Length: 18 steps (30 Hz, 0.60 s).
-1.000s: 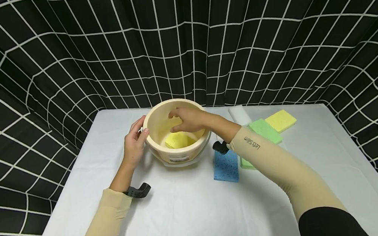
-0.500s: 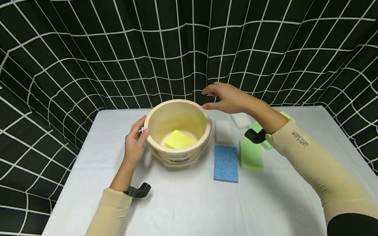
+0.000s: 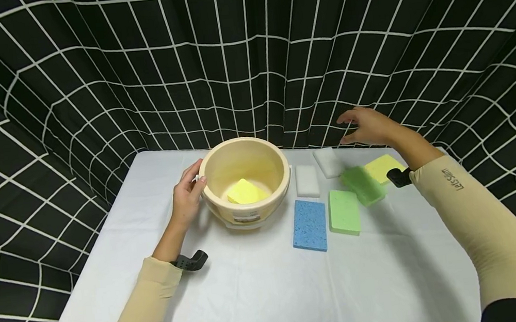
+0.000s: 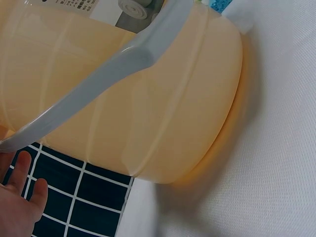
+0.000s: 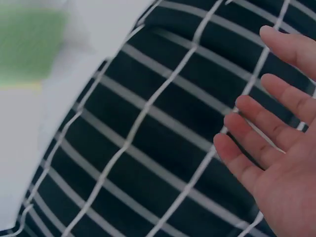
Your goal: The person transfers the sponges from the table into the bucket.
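Observation:
A cream bucket (image 3: 244, 216) stands upright with a yellow sponge (image 3: 244, 191) lying in its bottom. At its left side my left hand (image 3: 187, 199) holds the rim, thumb over the edge and fingers along the outside. The left wrist view shows the bucket's grey handle (image 4: 98, 81) across its wall, and part of the left hand (image 4: 19, 202) beside it. My right hand (image 3: 369, 127) hovers over the table's far right, holding nothing, above a green sponge (image 3: 363, 186) and a second yellow sponge (image 3: 383, 168). The right wrist view has this hand's (image 5: 286, 143) fingers spread and relaxed.
Right of the bucket lie two white sponges, one upright (image 3: 307, 181) and one slanted (image 3: 328, 162). Nearer are a blue sponge (image 3: 309, 226) and another green sponge (image 3: 344, 212). A black gridded curtain (image 3: 248, 58) encloses the white-covered table (image 3: 260, 285) at back and sides.
My right hand has come out of the bucket and moved right, over the far sponges, uncovering the white and green ones. The left hand stays on the rim.

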Available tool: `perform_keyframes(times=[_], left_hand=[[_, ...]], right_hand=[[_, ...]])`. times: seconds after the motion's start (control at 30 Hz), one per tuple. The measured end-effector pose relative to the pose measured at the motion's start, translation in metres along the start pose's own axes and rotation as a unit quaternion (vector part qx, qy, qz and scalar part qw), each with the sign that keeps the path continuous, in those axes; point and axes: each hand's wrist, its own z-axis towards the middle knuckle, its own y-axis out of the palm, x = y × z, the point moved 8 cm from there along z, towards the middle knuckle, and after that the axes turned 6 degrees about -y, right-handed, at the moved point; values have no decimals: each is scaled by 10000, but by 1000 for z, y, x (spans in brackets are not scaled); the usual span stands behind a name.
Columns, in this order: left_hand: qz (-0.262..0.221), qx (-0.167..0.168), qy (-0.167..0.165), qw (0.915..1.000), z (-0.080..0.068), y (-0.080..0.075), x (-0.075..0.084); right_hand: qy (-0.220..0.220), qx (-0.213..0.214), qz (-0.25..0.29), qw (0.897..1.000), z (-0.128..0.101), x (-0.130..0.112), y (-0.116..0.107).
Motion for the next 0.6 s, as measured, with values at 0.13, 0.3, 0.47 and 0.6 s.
perform_keyframes(times=[0.13, 0.3, 0.47, 0.6], left_hand=[[8, 17, -34, 10000, -1, 0, -1], [32, 22, -39, 10000, -1, 0, -1], [16, 12, -27, 10000, -2, 0, -1], [24, 9, 29, 10000, -1, 0, 0]], right_hand=[[106, -78, -115, 9998, -6, 26, 6], [334, -236, -145, 9991, -13, 57, 18], [606, -416, -299, 9968, -20, 84, 33], [787, -558, -528, 9939, -23, 101, 45]])
